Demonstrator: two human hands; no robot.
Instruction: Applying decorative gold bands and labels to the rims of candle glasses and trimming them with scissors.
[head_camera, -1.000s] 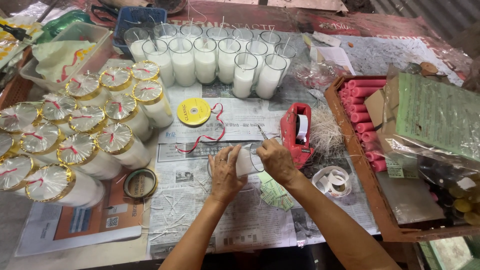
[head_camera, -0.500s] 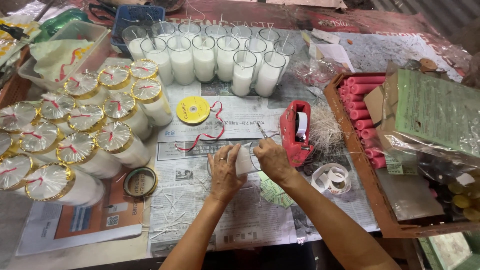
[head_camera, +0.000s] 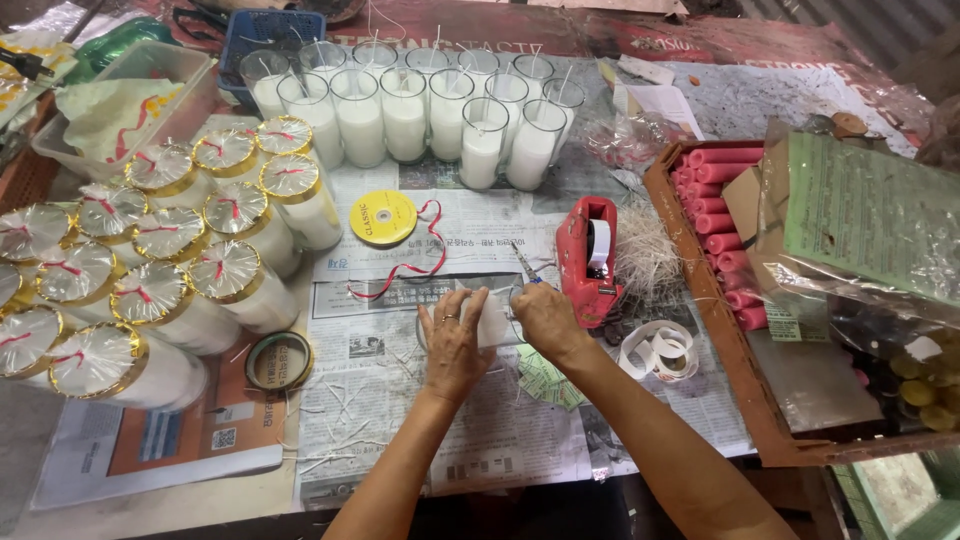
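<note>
Near the table's front edge, my left hand (head_camera: 452, 345) and right hand (head_camera: 545, 318) clasp a glass candle (head_camera: 495, 318), probably heavy, slippery, breakable; I'd grip its sides.

Worn grey worktable (head_camera: 760, 90), newspaper sheets (head_camera: 400, 400) spread along its near edge, brown wooden tray (head_camera: 790, 440) at the right edge.

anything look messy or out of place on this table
Mostly tidy. Short pale wick trimmings lie scattered over the newspaper near the left hand, and a loose red ribbon trails beside the yellow spool. The candle glasses stand upright.
</note>
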